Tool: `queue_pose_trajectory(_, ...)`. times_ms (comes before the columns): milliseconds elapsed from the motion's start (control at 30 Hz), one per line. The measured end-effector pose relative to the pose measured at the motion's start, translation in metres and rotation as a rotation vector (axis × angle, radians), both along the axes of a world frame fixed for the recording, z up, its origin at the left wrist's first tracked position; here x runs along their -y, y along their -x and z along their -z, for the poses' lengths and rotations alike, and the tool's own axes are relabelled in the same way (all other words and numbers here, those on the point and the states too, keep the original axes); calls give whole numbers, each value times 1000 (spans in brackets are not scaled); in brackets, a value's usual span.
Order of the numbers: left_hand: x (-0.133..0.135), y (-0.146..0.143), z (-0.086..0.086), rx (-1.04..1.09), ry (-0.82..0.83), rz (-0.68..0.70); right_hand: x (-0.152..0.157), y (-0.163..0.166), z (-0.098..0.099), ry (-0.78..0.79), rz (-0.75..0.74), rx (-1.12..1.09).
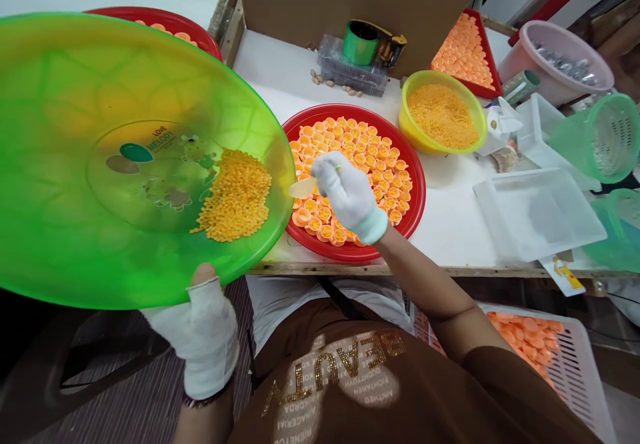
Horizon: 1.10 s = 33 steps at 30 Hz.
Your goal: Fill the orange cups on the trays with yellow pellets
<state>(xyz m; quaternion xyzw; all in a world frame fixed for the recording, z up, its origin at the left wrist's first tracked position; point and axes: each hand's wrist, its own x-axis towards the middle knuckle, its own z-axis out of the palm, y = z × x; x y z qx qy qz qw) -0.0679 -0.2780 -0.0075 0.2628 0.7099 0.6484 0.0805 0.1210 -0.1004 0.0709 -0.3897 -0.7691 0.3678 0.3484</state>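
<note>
My left hand (203,331), in a white glove with the thumb tip bare, grips the near rim of a big translucent green plate (100,164) held tilted above my lap. A heap of small yellow-orange pellets (235,194) lies on it near its right edge. My right hand (347,194), also gloved, is closed on a small pale spoon-like scoop (303,187) whose tip points at the green plate's rim. That hand hovers over a red tray (413,194) packed with several small orange caps (360,157), most holding pellets.
A yellow bowl (415,131) of the same pellets stands behind the red tray. Farther right are a red tray of orange caps (463,51), a pink tub (555,57), clear plastic trays (537,211) and green baskets (603,137). A white crate of caps (575,357) sits low right.
</note>
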Motion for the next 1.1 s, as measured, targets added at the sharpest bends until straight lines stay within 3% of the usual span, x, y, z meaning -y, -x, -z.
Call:
queue_pose_trajectory(67,0,-5,1,-19,19,15,1,15,14,37,-51,35)
queue_pose_trajectory(233,4,-11,8,-3,84,32,8,48,42,-52,-116,242)
queue_pose_trajectory(300,5,-12,10,-27,92,20,12,57,49,1,-117,293)
queue_pose_trajectory(400,4,-12,7,-56,86,31,16,67,56,235,-56,170)
queue_pose_trajectory(533,2,-12,3,-82,102,40,12,70,57,740,54,-106)
queue_pose_trajectory(633,3,-10,4,-90,101,38,5,62,54,915,76,-250)
queue_pose_trajectory(733,3,-7,6,-54,88,32,-2,42,50,935,86,-335)
queue_pose_trajectory(867,1,-6,4,-25,71,46,-7,4,44,846,131,-369)
queue_pose_trajectory(1100,-3,-6,1,8,32,18,5,-25,47,615,246,-138)
